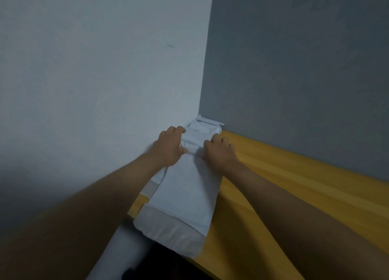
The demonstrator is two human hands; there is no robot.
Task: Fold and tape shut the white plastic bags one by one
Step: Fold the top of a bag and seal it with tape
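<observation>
Two hands mid-fold on a white bag.
Bag point(185, 197) lies along the yellow table point(294, 185), far end near the wall corner; left hand point(169, 146) and right hand point(219, 151) curl fingers onto its fold; tape probably follows.

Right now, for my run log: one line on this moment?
left hand grips white bag | right hand grips bag | yellow table
</observation>
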